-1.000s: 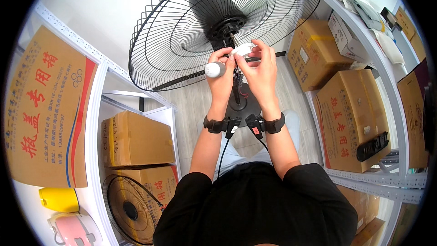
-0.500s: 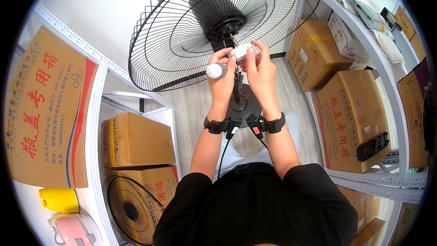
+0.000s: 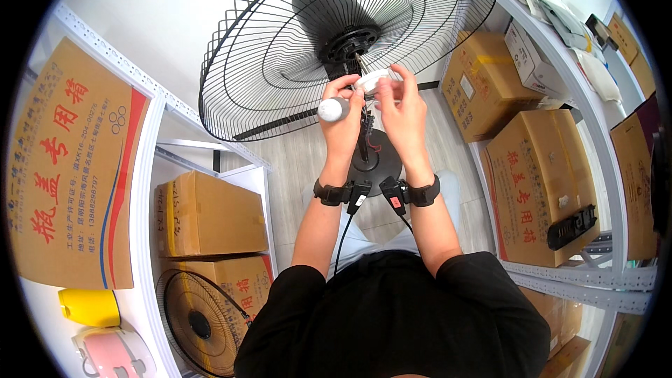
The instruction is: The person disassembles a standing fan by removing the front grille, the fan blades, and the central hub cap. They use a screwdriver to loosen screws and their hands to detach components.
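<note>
In front of me is a black stand fan with its rear wire grille (image 3: pixel 273 49) in place; the motor shaft (image 3: pixel 362 61) sticks out bare toward me. Just at the shaft's near end, both hands hold a white round plastic ring (image 3: pixel 373 81). My left hand (image 3: pixel 341 122) pinches its left side between thumb and fingers. A grey-white rounded end (image 3: pixel 333 109) of a handle-like thing also sticks out of that hand; the rest is hidden in it. On the ring's right side are the bent fingers of my right hand (image 3: pixel 404 115). Both wrists wear black straps with small cabled devices.
Below the hands stand the fan's pole and round black base (image 3: pixel 381 168). A front grille (image 3: pixel 199 323) leans against a cardboard box at lower left. Shelves with cardboard boxes (image 3: pixel 210 213) flank both sides. A black plastic part (image 3: pixel 572 227) rests on a right-hand box (image 3: pixel 535 182).
My right hand's fingers have shifted slightly on the white ring, and the ring has moved a little to the right. My left hand has hardly moved.
</note>
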`<control>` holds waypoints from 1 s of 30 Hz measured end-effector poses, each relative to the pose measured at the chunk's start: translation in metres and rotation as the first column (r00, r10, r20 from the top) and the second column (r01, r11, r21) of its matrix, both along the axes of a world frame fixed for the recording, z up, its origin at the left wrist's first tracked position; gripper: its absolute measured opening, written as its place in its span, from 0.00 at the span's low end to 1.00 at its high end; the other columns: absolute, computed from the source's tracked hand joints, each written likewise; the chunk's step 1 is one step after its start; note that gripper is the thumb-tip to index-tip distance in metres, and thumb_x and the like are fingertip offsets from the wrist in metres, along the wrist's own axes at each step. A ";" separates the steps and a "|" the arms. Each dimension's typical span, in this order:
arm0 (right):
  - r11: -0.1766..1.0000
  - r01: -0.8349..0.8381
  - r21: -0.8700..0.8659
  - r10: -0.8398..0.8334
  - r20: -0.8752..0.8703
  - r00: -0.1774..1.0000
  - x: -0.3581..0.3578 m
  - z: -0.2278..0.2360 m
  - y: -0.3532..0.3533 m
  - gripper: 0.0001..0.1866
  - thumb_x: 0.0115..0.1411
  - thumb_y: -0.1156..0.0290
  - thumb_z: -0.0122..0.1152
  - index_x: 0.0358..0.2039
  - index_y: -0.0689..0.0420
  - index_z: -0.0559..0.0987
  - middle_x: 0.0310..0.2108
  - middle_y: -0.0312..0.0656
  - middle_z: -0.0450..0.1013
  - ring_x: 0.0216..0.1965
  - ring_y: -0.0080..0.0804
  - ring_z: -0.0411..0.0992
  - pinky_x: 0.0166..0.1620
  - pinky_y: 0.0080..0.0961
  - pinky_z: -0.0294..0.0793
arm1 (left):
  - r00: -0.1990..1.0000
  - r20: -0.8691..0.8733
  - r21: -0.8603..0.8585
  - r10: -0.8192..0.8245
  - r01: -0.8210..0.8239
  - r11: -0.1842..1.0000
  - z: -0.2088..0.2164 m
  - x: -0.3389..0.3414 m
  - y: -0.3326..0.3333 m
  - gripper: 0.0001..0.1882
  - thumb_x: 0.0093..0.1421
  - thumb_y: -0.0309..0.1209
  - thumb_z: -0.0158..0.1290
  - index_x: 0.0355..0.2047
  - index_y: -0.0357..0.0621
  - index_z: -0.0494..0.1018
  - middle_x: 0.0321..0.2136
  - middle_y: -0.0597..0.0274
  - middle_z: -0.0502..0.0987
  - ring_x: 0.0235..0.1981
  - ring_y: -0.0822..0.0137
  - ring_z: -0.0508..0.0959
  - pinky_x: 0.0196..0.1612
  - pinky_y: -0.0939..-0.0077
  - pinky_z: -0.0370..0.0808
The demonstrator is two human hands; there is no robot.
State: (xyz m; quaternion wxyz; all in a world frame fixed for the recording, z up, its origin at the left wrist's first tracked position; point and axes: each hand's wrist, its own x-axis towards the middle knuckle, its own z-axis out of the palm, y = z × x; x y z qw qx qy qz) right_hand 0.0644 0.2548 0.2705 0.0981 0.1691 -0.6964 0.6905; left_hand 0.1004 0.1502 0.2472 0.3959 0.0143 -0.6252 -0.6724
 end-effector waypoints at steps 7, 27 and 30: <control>0.999 0.036 0.025 -0.033 -0.114 0.993 0.003 0.000 -0.002 0.25 0.62 0.67 0.66 0.57 0.61 0.71 0.41 0.46 0.74 0.33 0.28 0.77 0.35 0.25 0.81 | 0.999 -0.013 0.034 -0.041 0.041 0.999 0.002 0.001 0.002 0.13 0.64 0.21 0.55 0.49 0.39 0.74 0.28 0.70 0.76 0.29 0.81 0.73 0.33 0.86 0.70; 0.993 0.106 0.058 -0.085 -0.296 0.952 0.005 -0.003 -0.003 0.27 0.60 0.68 0.69 0.57 0.60 0.72 0.46 0.47 0.72 0.35 0.26 0.77 0.34 0.23 0.80 | 0.995 -0.053 0.072 -0.079 0.082 0.994 -0.003 -0.002 0.001 0.13 0.64 0.21 0.55 0.50 0.38 0.73 0.28 0.69 0.76 0.30 0.81 0.73 0.35 0.86 0.70; 0.993 0.109 0.044 -0.096 -0.233 0.968 0.002 -0.004 -0.005 0.26 0.62 0.67 0.67 0.58 0.59 0.71 0.42 0.47 0.75 0.33 0.25 0.78 0.33 0.25 0.80 | 0.998 -0.018 0.046 -0.061 0.062 0.997 -0.001 0.000 0.001 0.13 0.65 0.21 0.55 0.50 0.38 0.73 0.28 0.69 0.76 0.30 0.81 0.73 0.35 0.85 0.70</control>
